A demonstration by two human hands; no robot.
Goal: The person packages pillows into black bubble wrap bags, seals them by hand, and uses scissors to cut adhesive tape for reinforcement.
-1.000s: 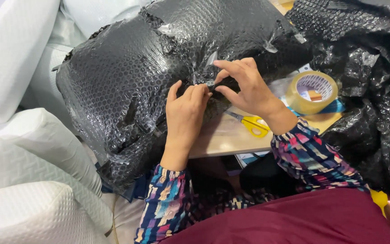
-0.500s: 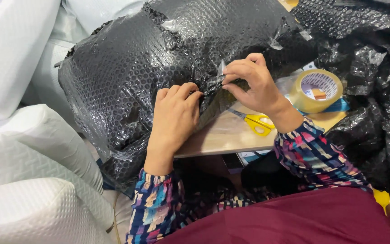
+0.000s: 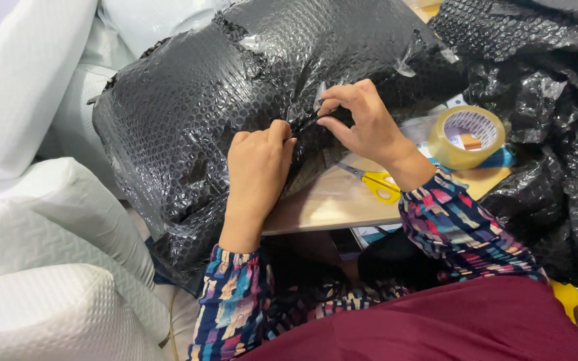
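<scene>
Black bubble-wrapped bundle (image 3: 222, 100) on table (image 3: 342, 200), far left; left hand (image 3: 259, 160) pressing seam, right hand (image 3: 359, 124) pinching tape strip (image 3: 320, 95). Risk: strip creasing or sticking crooked if seam slips.

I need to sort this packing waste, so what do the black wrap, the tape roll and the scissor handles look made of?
Black wrap: looks like plastic bubble sheet, glossy, with rows of small raised bubbles. Tape roll: seemingly clear brownish plastic film, shiny, on what looks like a card core. Scissor handles: probably smooth yellow plastic; the blades look like metal.
</scene>
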